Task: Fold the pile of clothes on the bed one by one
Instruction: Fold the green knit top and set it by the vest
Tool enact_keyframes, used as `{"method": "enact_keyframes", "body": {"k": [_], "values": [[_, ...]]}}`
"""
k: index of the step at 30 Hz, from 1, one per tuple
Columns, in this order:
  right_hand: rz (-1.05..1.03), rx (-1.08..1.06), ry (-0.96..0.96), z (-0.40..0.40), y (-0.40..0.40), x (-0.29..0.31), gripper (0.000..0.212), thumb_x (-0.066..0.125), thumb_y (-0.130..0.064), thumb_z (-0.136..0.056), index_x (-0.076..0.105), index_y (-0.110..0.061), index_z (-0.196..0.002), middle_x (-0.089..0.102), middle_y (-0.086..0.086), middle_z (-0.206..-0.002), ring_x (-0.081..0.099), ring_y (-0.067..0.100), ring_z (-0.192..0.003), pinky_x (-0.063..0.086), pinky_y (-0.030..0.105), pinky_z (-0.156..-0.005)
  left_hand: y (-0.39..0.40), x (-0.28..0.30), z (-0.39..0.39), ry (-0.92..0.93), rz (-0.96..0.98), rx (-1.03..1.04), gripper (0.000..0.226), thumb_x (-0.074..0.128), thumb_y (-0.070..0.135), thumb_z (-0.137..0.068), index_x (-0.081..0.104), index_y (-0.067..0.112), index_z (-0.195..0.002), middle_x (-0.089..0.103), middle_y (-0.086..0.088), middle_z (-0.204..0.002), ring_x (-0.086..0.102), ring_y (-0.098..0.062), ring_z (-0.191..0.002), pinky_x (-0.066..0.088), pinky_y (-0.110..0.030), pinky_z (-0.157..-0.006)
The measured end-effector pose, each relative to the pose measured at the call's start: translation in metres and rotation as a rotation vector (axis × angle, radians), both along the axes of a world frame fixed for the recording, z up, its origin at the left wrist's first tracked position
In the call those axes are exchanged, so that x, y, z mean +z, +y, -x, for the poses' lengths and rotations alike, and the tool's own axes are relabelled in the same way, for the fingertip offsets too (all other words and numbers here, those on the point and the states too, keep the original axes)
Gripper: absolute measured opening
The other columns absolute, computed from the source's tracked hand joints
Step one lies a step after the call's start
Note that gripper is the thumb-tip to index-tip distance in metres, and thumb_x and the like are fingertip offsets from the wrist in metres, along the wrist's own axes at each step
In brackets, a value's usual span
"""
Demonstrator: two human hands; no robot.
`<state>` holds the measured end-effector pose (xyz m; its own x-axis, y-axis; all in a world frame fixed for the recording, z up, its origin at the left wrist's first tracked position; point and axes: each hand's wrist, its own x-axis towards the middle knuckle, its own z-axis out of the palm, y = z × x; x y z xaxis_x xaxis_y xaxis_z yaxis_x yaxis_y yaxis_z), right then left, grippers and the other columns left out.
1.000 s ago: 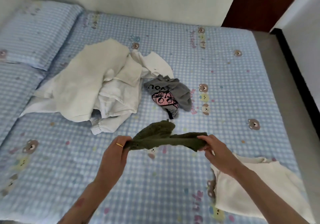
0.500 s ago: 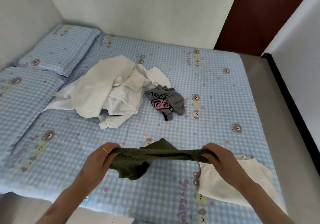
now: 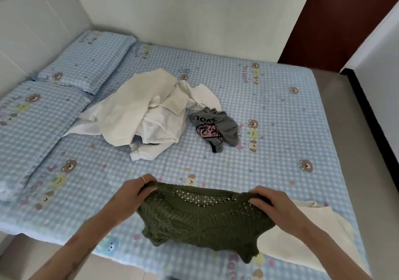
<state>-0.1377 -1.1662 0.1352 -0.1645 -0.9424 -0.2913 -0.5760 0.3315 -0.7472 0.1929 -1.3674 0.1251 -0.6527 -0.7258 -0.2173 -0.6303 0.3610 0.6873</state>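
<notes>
Now the green knit sweater (image 3: pixel 200 219), bunched into a rope between the hands a moment ago, is being held spread by its shoulders above the bed's (image 3: pixel 280 128) near edge, pinched by the left hand (image 3: pixel 131 193) and right hand (image 3: pixel 274 204); laying flat seems next, while the white pile (image 3: pixel 138 111) and grey garment (image 3: pixel 213 128) are waiting unfolded.

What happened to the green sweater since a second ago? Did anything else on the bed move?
The green sweater went from a bunched-up strip stretched between the hands to hanging open, neckline up. The left hand and right hand still grip its shoulders, now farther apart. The white pile, the grey shirt and the folded cream garment lie as before.
</notes>
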Motion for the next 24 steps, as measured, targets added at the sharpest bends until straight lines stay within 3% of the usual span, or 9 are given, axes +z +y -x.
{"method": "enact_keyframes", "body": {"k": [4,13,19,24], "values": [[-0.105,-0.104,0.035,0.022,-0.043,-0.052,0.014,0.056,-0.029,-0.094,0.061,-0.038,-0.084,0.065,-0.019,-0.080,0.058,-0.007,-0.080,0.039,0.007,-0.069,-0.056,-0.058,0.044,-0.112,0.002,-0.052,0.009,0.050,0.027,-0.097,0.057,0.027,-0.091,0.065,0.006,-0.081,0.060,-0.009,-0.075,0.046,-0.025,-0.068],[-0.251,-0.246,0.128,0.087,-0.169,-0.190,0.012,0.053,-0.027,-0.096,0.060,-0.023,-0.087,0.065,-0.003,-0.082,0.060,0.009,-0.076,0.043,0.019,-0.066,-0.173,-0.196,0.147,-0.273,0.105,-0.083,0.016,0.043,0.030,-0.098,0.056,0.019,-0.100,0.067,0.001,-0.092,0.062,-0.019,-0.086,0.045,-0.032,-0.071],[-0.293,-0.291,0.196,0.133,-0.240,-0.277,0.013,0.055,-0.027,-0.095,0.059,-0.020,-0.085,0.063,-0.003,-0.079,0.057,0.009,-0.072,0.040,0.019,-0.062,-0.242,-0.280,0.204,-0.300,0.107,-0.073,0.018,0.045,0.030,-0.097,0.057,0.016,-0.101,0.068,-0.003,-0.091,0.062,-0.022,-0.085,0.046,-0.032,-0.074],[-0.296,-0.379,0.274,0.162,-0.272,-0.343,0.017,0.058,-0.030,-0.093,0.061,-0.015,-0.086,0.065,0.000,-0.081,0.058,0.016,-0.074,0.046,0.032,-0.067,-0.278,-0.337,0.244,-0.299,0.130,-0.076,0.017,0.046,0.029,-0.097,0.057,0.015,-0.095,0.068,-0.004,-0.088,0.063,-0.025,-0.081,0.048,-0.035,-0.071]]}}
